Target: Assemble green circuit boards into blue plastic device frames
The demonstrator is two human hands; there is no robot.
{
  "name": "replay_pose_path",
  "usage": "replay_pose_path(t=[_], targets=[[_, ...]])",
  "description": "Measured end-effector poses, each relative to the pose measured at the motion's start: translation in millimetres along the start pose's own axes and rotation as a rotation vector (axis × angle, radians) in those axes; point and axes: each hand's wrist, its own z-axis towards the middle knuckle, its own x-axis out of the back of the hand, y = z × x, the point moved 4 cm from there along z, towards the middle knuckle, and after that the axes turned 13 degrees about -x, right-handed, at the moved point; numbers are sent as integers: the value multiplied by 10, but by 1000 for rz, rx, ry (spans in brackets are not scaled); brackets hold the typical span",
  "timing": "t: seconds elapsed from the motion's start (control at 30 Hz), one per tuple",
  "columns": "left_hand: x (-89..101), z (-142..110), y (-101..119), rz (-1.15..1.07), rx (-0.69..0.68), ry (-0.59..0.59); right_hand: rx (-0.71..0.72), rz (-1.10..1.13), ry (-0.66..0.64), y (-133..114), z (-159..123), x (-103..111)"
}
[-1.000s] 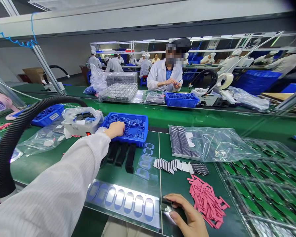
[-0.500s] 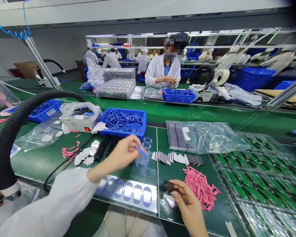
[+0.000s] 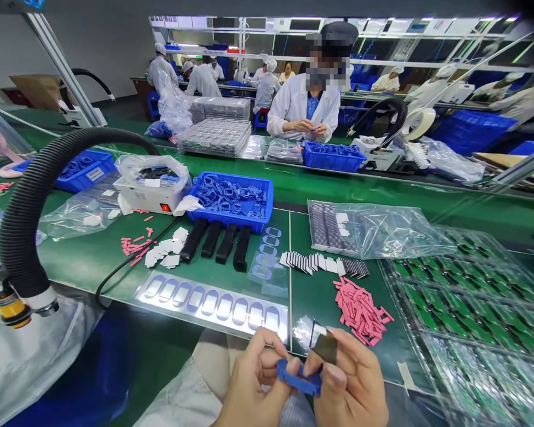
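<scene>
1. A green surface [image 3: 89, 267] runs across a factory room, with a blue tray [image 3: 231, 220] of blue frames ahead and a co-worker [image 3: 300, 112] seated beyond.
2. The left hand [image 3: 251, 379], fingers curled, grips a blue frame [image 3: 299, 379] by the surface's near edge.
3. The right hand [image 3: 349, 379], closed in a pinch, holds a dark square piece [image 3: 326, 347] just above the frame.

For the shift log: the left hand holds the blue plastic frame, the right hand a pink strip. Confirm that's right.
Wrong: the right hand holds a small dark flat piece, not a pink strip, as the head view shows. The left hand does hold the blue plastic frame.
</scene>
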Motion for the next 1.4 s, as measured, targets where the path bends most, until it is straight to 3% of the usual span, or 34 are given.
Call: replay_pose_path(t=[0.17,0.27,0.33,0.47,0.57,0.7,1.03,1.4], targets=[[80,-138,219,169,-68,-302,-228,128,-87,-85,13,-126],[124,-189,248,86,-77,-397,-294,154,-185,-101,9,-179],[156,-212,202,-134,-45,-352,-250,91,-244,-146,23,-164],[185,-253,98,-551,168,-174,121,-95,-326,-374,90,-56],[172,-257,163,-691,234,-95,367,-283,-447,-498,97,-26],[139,-252,260,-796,230,-81,517,-454,-506,-551,72,-23],[144,-323,174,-840,230,-70,522,-500,-668,-559,52,-95],[203,-300,140,-730,214,-54,462,-543,-668,-543,79,-108]])
